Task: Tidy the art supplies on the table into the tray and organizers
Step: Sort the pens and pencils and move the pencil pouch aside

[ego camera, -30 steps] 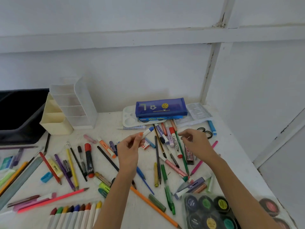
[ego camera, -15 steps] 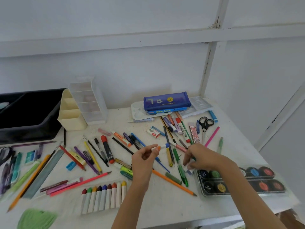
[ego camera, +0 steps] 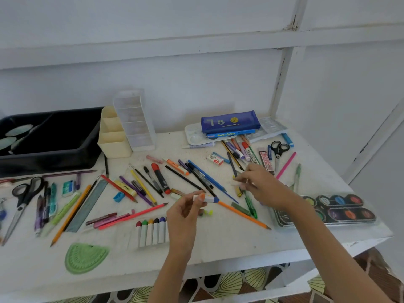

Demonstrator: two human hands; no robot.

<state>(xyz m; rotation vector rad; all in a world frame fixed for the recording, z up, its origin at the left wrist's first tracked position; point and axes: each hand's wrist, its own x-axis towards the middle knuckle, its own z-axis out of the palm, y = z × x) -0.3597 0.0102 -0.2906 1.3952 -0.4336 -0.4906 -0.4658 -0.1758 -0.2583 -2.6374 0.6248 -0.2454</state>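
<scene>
While the scatter of pens and pencils covers most of the tabletop, the left hand is up off the surface near the middle of the front edge, pinching a short white marker between thumb and fingertips. It's a light grip at the pale end, the sort that leaves the barrel free to be read or passed along. The marker lies nearly level, long axis running roughly along the front edge, blue end pointing toward the right edge. It floats just above an orange pencil and touches nothing else. Over to the right hand now: it's low over the tangle of pens toward the right side, fingers curled down into them. Something pale shows at its fingertips, but the blur is heavy, so I cannot tell whether it has closed on anything. My read is one item secured and a second being hunted, to make a single trip of it. The destinations sit well apart at the back left corner: the black tray, the cream organizer beside it, and the clear organizer against that. The marker must cross the whole clutter to get there.
</scene>
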